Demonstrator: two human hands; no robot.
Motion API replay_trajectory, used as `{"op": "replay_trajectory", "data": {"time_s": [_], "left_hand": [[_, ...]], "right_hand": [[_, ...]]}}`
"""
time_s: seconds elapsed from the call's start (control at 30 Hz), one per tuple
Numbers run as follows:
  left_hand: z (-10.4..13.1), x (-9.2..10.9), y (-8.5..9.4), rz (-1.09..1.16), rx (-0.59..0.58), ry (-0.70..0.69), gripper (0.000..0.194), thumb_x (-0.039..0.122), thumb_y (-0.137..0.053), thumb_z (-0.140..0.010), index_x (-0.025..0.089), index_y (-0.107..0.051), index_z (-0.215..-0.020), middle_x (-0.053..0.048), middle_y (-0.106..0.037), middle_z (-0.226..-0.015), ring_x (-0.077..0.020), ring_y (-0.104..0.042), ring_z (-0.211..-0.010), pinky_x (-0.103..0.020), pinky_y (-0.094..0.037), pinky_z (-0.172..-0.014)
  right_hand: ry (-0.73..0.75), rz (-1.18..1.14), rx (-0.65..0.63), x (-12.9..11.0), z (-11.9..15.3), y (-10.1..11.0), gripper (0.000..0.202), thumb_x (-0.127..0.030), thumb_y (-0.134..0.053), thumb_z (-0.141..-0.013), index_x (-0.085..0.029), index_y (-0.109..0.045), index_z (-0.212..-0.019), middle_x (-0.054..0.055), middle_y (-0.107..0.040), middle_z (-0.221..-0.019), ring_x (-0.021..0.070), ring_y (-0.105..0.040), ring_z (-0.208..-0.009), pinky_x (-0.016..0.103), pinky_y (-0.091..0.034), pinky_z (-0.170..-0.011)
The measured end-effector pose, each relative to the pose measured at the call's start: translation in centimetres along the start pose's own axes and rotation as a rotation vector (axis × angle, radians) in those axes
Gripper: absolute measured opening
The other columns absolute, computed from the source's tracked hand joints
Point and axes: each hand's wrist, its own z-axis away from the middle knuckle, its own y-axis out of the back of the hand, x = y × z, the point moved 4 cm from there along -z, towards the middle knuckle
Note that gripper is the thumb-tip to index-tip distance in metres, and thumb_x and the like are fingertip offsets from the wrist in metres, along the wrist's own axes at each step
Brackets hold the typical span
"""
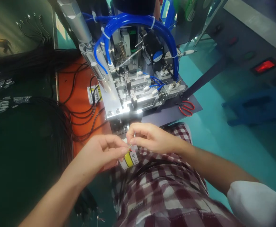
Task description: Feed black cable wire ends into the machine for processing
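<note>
My left hand [102, 154] is closed in a pinch around thin wires [130, 146], whose light and reddish ends stick out between thumb and forefinger. My right hand [152, 137] comes in from the other side, thumb and forefinger pinched on the tips of those wires. Both hands nearly meet above my lap, just in front of the machine's [138, 97] metal front. Beneath the fingertips shows a white and yellow label [129, 160] with an arrow and printed characters. The rest of what the wires belong to is hidden by my left hand.
Bundles of black cables [50, 116] lie on the left, some crossing the orange surface [64, 82]. Blue air tubes [138, 19] arch over the machine. Red-handled cutters [187, 108] rest on the dark plate at its right. A control box with a lit red switch [265, 66] stands at the right.
</note>
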Motion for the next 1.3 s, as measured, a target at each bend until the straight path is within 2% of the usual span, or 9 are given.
{"op": "replay_trajectory", "data": {"time_s": [0.1,0.2,0.33,0.43,0.53,0.8,0.97,1.2,1.3], "left_hand": [[-0.1,-0.1,-0.1,-0.037,-0.026,0.006,0.030,0.044,-0.080,-0.067,0.017,-0.067,-0.068,0.000,-0.059,-0.051,-0.0029,-0.032,-0.036,-0.018,-0.023,-0.040],[0.1,0.2,-0.4,-0.008,0.066,-0.021,0.029,0.043,-0.079,-0.069,0.017,-0.065,-0.069,0.003,-0.055,-0.047,-0.0019,-0.030,-0.034,-0.017,-0.022,-0.039],[0.4,0.5,-0.6,0.081,0.233,-0.076,0.027,0.039,-0.078,-0.071,0.017,-0.064,-0.069,0.008,-0.042,-0.039,-0.0020,-0.027,-0.034,-0.016,-0.026,-0.039],[0.3,0.5,-0.5,0.101,0.268,-0.090,0.028,0.040,-0.078,-0.070,0.016,-0.064,-0.069,0.006,-0.049,-0.043,-0.0018,-0.029,-0.034,-0.014,-0.023,-0.037],[0.2,0.5,-0.5,0.106,0.274,-0.094,0.028,0.039,-0.081,-0.067,0.015,-0.065,-0.070,0.004,-0.055,-0.049,-0.0013,-0.031,-0.034,-0.014,-0.024,-0.036],[0.4,0.3,-0.7,0.089,0.306,-0.076,0.030,0.045,-0.080,-0.069,0.018,-0.066,-0.074,0.010,-0.036,-0.039,-0.0039,-0.030,-0.036,-0.015,-0.030,-0.038],[0.3,0.0,-0.6,0.002,0.286,-0.108,0.031,0.045,-0.079,-0.068,0.018,-0.067,-0.078,0.007,-0.046,-0.047,-0.0061,-0.039,-0.039,-0.018,-0.038,-0.040],[0.3,0.0,-0.6,-0.007,0.315,-0.077,0.031,0.043,-0.079,-0.065,0.018,-0.065,-0.078,0.007,-0.046,-0.052,-0.0068,-0.041,-0.041,-0.018,-0.038,-0.040],[0.5,0.5,-0.7,0.021,0.325,-0.095,0.031,0.043,-0.079,-0.066,0.018,-0.066,-0.079,0.008,-0.045,-0.051,-0.0053,-0.037,-0.040,-0.017,-0.036,-0.039]], "right_hand": [[0.127,0.094,-0.136,-0.5,-0.9,0.4,0.008,-0.016,-0.056,-0.093,-0.016,-0.060,-0.087,0.002,-0.060,-0.088,0.0123,-0.056,-0.081,0.025,-0.047,-0.078],[0.159,0.109,-0.172,-0.5,-1.4,0.5,0.008,-0.016,-0.056,-0.092,-0.016,-0.060,-0.086,0.001,-0.061,-0.087,0.0121,-0.055,-0.080,0.025,-0.047,-0.077],[-0.013,-0.044,0.167,0.6,-1.0,0.7,0.007,-0.018,-0.057,-0.090,-0.015,-0.061,-0.085,0.002,-0.063,-0.084,0.0116,-0.056,-0.073,0.025,-0.047,-0.070],[-0.158,-0.092,0.373,1.4,0.1,0.1,0.010,-0.023,-0.061,-0.088,-0.015,-0.064,-0.084,-0.001,-0.061,-0.075,0.0078,-0.045,-0.055,0.023,-0.038,-0.052],[-0.201,-0.107,0.398,1.5,0.5,-0.9,0.010,-0.025,-0.067,-0.083,-0.015,-0.066,-0.083,-0.003,-0.057,-0.064,0.0063,-0.040,-0.048,0.021,-0.031,-0.044],[-0.330,-0.322,0.313,1.9,0.2,-1.4,0.017,-0.030,-0.068,-0.082,-0.016,-0.061,-0.076,-0.008,-0.042,-0.051,0.0057,-0.031,-0.045,0.020,-0.022,-0.042],[-0.222,-0.057,0.286,1.0,0.0,-0.3,0.009,-0.025,-0.066,-0.083,-0.016,-0.065,-0.082,-0.004,-0.053,-0.061,0.0072,-0.041,-0.050,0.020,-0.032,-0.046],[0.392,0.863,0.237,-2.4,-0.1,0.1,0.021,-0.019,-0.052,-0.091,-0.021,-0.065,-0.075,0.002,-0.065,-0.086,0.0096,-0.044,-0.059,0.025,-0.032,-0.054],[0.516,0.970,0.269,-2.1,0.5,-0.4,0.026,-0.014,-0.048,-0.093,-0.023,-0.065,-0.076,0.000,-0.064,-0.080,0.0094,-0.040,-0.055,0.027,-0.030,-0.052]]}}
